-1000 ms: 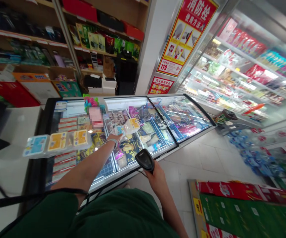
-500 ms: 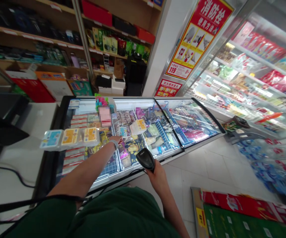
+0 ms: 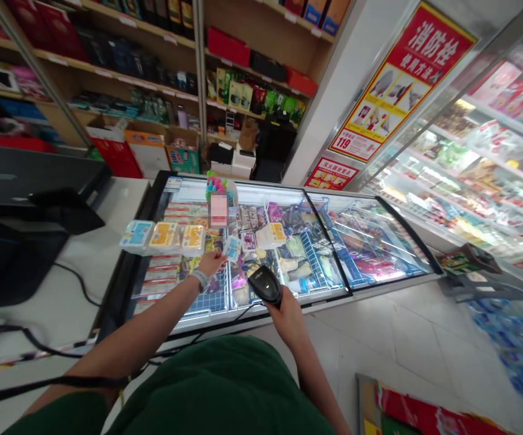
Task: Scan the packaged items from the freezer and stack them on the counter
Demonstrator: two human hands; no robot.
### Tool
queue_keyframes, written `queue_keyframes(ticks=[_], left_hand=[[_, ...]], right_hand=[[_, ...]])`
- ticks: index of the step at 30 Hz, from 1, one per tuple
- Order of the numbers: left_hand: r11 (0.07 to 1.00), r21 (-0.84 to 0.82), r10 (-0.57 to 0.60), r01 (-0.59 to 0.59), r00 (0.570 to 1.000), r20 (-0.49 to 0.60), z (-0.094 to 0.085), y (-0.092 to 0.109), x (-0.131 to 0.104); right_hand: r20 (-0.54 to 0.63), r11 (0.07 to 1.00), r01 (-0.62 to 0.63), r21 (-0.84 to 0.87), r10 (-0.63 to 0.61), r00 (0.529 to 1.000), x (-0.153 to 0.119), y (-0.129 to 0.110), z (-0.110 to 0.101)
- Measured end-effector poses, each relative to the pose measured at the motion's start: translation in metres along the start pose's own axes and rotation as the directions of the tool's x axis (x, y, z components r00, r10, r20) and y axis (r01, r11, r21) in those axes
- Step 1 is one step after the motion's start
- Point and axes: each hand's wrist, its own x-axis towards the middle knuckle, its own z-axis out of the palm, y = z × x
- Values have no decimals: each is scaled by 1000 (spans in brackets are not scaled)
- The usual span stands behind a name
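My left hand (image 3: 211, 263) is closed on the edge of a small blue-and-white packet (image 3: 232, 248), above the glass top of a chest freezer (image 3: 374, 282). In my right hand (image 3: 283, 311) is a black handheld scanner (image 3: 265, 283), its head tilted toward the freezer. Left of the packet, a blue-labelled tub (image 3: 136, 234) and yellow-labelled tubs (image 3: 164, 235) sit in a row on the glass. More yellow-labelled packs (image 3: 271, 234) lie to the right, beside a small purple-and-white packet (image 3: 248, 241).
A colourful bristly object (image 3: 216, 186) stands at the freezer's back edge. A counter (image 3: 127, 196) with a black device and cables adjoins on the left. Shelves (image 3: 165, 90) line the back, with a lit display fridge (image 3: 483, 145) at right. The scanner's cable (image 3: 247, 311) hangs near my body.
The view has swung left. My left hand now has the blue-and-white packet, which lay on the freezer before, and has drawn it back toward the left. My right hand keeps the scanner.
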Motion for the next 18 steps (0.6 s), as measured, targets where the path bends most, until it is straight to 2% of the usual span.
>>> queue_keyframes(ticks=[6, 11, 18], left_hand=[[986, -29, 162, -162, 987, -23, -35, -4, -38], [971, -20, 235, -237, 970, -58, -63, -8, -65], [965, 0, 259, -261, 960, -107, -80, -15, -80]], right_hand=[[64, 998, 68, 19, -69, 996, 11, -18, 6], [102, 990, 137, 11, -138, 985, 19, -28, 13], [159, 978, 204, 39, -208, 965, 24, -38, 23]])
